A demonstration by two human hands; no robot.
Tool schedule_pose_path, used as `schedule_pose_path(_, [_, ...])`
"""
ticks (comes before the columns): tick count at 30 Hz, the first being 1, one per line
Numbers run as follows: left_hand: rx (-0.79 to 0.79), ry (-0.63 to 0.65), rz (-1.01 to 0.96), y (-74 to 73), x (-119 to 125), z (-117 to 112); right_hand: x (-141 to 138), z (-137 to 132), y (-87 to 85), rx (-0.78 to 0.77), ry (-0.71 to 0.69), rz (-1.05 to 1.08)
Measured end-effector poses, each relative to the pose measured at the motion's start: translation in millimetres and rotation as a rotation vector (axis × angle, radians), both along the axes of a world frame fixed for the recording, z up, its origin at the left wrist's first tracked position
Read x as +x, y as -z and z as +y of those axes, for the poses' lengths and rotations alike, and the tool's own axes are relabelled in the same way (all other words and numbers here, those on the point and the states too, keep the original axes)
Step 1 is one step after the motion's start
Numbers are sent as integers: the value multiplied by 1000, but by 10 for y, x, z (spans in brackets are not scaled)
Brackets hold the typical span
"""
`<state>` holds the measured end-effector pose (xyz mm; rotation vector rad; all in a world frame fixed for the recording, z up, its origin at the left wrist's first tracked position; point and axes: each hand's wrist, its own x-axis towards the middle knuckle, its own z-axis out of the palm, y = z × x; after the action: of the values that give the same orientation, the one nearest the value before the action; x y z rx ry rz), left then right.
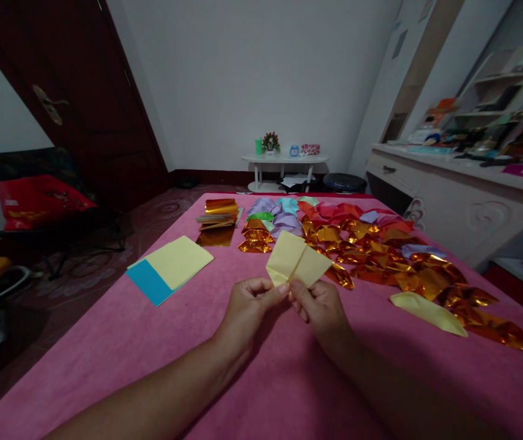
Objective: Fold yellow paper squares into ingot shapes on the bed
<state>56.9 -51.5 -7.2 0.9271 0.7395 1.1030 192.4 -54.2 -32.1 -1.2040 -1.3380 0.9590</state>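
Note:
A pale yellow sheet of folding paper [295, 260], creased and partly folded, is held up above the pink tabletop. My left hand [254, 305] pinches its lower corner between thumb and fingers. Close beside it, my right hand [323, 305] grips the same paper near a fold line that runs up its middle. To the left lies a stack of yellow paper [181, 260] with a blue sheet [151, 282] sticking out beneath. A folded yellow paper piece [427, 313] rests on the right, near many shiny gold folded pieces [371, 260].
A pile of gold foil sheets [218, 223] stands at the table's back left. Purple folded papers [286, 224] and red ones [330, 212] lie along the far side. The pink cloth [151, 366] covers the table. Beyond are a small white table [284, 159] and a cabinet [463, 201].

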Motion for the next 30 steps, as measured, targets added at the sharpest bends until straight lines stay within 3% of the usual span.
schedule_pose_path(5, [73,62,12,5,-9,0,-33,-17,-19,-67,-55,113])
schedule_pose_path(8, [89,-14,96,-9,-43,21,-40,-4,-38,-60,-98,119])
schedule_pose_path(10, [114,-80,184,-16,-90,55,-1,23,-58,-17,-27,122])
schedule_pose_path(12, [159,-94,325,-33,-149,97,74,57,-108,102,151,108])
schedule_pose_path(15, [307,-27,629,-107,-226,134,180,68,-272,438,432,-44])
schedule_pose_path(17, [457,13,823,-194,-253,120,192,25,-427,674,430,-296])
schedule_pose_path(20, [683,33,1020,-345,-262,55,110,-79,-636,828,226,-729])
schedule_pose_path(24, [845,65,1095,-480,-286,-10,8,-146,-729,725,26,-864])
schedule_pose_path(30, [881,21,952,-569,-370,19,41,-135,-717,390,41,-608])
